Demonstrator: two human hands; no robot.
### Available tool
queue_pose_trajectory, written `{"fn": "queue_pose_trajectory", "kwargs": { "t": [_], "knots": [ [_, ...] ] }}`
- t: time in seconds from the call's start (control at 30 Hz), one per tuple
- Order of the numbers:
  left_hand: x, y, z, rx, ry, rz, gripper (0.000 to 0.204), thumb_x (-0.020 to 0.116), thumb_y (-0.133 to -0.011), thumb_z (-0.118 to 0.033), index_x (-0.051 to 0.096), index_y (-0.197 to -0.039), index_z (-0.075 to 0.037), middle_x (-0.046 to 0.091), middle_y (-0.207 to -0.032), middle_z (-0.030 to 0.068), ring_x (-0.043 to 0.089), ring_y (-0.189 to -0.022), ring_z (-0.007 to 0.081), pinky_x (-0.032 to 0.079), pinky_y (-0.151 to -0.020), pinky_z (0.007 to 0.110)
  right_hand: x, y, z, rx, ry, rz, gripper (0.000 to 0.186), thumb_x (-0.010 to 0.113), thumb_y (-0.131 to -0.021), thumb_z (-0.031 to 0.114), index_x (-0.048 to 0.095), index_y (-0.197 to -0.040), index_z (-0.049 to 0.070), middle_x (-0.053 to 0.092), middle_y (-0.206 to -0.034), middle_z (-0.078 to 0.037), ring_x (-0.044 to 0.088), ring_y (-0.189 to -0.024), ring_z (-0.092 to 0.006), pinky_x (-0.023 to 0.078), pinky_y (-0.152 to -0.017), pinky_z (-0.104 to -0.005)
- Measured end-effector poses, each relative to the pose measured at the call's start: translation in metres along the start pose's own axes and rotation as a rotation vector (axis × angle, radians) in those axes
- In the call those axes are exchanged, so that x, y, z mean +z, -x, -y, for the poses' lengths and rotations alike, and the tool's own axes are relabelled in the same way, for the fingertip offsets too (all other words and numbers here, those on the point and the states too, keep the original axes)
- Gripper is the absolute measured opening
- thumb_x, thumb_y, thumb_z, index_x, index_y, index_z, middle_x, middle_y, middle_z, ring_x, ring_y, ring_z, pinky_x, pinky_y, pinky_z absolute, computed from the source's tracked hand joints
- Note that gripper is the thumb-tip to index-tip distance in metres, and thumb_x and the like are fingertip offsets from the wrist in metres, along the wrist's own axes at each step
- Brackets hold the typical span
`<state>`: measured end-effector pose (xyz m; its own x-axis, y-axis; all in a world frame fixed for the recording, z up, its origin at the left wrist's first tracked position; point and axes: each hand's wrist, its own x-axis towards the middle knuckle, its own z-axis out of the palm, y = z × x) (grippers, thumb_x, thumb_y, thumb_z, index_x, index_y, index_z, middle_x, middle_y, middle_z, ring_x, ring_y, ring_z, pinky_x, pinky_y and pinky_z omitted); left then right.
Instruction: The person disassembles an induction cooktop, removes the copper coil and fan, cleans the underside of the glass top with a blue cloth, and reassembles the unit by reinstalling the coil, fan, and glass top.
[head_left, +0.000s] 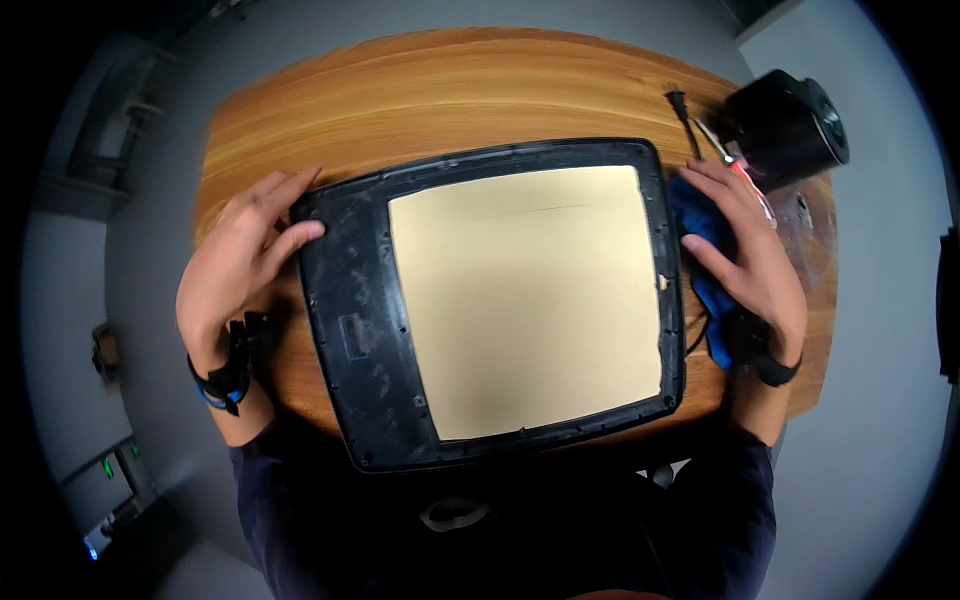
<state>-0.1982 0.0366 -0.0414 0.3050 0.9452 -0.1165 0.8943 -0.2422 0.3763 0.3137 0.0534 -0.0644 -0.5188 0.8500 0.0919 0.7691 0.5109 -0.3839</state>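
A black rectangular plastic panel (352, 300) lies slightly turned in front of me, its back side showing. A pale gold sheet (525, 300) covers most of it, with a thin dark scratch near the top. My left hand (235, 240) is around the panel's far left corner, thumb on the upper face and fingers along the outer edge. Just past the right edge, my right hand (745, 240) is open, thumb apart from the fingers, over a crumpled blue cloth (712, 290). Whether its thumb touches the panel I cannot tell.
Beneath it all is a wooden table (450, 75). At the far right stands a black cylindrical container (780, 125). Beside it are a black power plug (678, 100), a red-handled tool (742, 172) and a clear plastic bag (808, 235).
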Motion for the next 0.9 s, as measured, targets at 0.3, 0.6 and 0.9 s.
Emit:
{"fn": "queue_pose_trajectory", "kwargs": {
  "t": [0.3, 0.6, 0.9],
  "knots": [
    [0.006, 0.005, 0.012, -0.055, -0.036, 0.038, 0.040, 0.070, -0.112, -0.024, 0.073, -0.146, -0.004, 0.078, -0.097, 0.0266, 0.076, -0.078, 0.0388, 0.057, -0.075, 0.044, 0.013, 0.006, 0.012, 0.252, -0.334, 0.107, 0.069, 0.084, -0.095, -0.001, 0.061, -0.160, 0.005, 0.070, -0.098, -0.007, 0.069, -0.095, -0.0194, 0.055, -0.095, -0.0341],
    [0.005, 0.011, 0.028, -0.053, -0.044, 0.072, 0.041, 0.060, -0.118, -0.029, 0.070, -0.149, -0.004, 0.078, -0.096, 0.0262, 0.078, -0.088, 0.0389, 0.059, -0.082, 0.045, 0.016, 0.006, 0.003, 0.234, -0.347, 0.133, 0.071, 0.084, -0.095, -0.001, 0.059, -0.161, 0.005, 0.069, -0.099, -0.006, 0.068, -0.096, -0.0178, 0.056, -0.094, -0.0337],
    [0.009, 0.011, 0.028, -0.143, 0.048, 0.150, 0.044, 0.045, -0.124, -0.038, 0.068, -0.135, -0.002, 0.079, -0.090, 0.0180, 0.078, -0.092, 0.0347, 0.058, -0.088, 0.046, 0.015, 0.008, -0.002, 0.232, -0.358, 0.160, 0.070, 0.083, -0.099, 0.003, 0.057, -0.163, 0.006, 0.069, -0.102, -0.007, 0.068, -0.099, -0.0181, 0.056, -0.097, -0.0351]
  ]
}}
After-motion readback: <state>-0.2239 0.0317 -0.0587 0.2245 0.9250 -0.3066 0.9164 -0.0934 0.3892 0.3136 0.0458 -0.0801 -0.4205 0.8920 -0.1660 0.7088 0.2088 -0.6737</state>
